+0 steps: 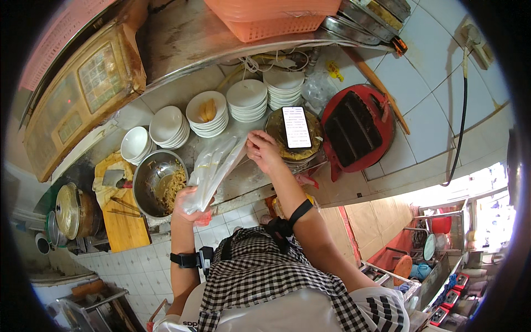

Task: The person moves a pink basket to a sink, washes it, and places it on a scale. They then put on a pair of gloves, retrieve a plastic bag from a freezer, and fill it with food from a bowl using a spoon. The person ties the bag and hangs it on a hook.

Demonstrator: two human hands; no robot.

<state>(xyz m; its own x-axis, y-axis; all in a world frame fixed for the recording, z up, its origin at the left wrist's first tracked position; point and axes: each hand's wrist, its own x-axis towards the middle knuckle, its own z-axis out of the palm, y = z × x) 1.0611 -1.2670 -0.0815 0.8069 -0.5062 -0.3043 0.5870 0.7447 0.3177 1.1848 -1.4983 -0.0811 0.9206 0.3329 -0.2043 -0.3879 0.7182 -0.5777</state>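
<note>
My left hand grips the lower end of a bundle of clear plastic bags. The upper edge of the bundle is pinched between the fingers of my right hand, so it stretches slantwise between both hands above the counter. Just left of the bags is a steel bowl with shredded food in it. A lit smartphone lies on a round stack right of my right hand. Behind the bags stand several stacks of white bowls, one of them with yellowish pieces of food in its top bowl.
A wooden cutting board with tongs and a cleaver on a cloth lies at left, near a lidded pot. At right is a red round lid or tray with a black slab. Above, a shelf holds an orange plastic basket.
</note>
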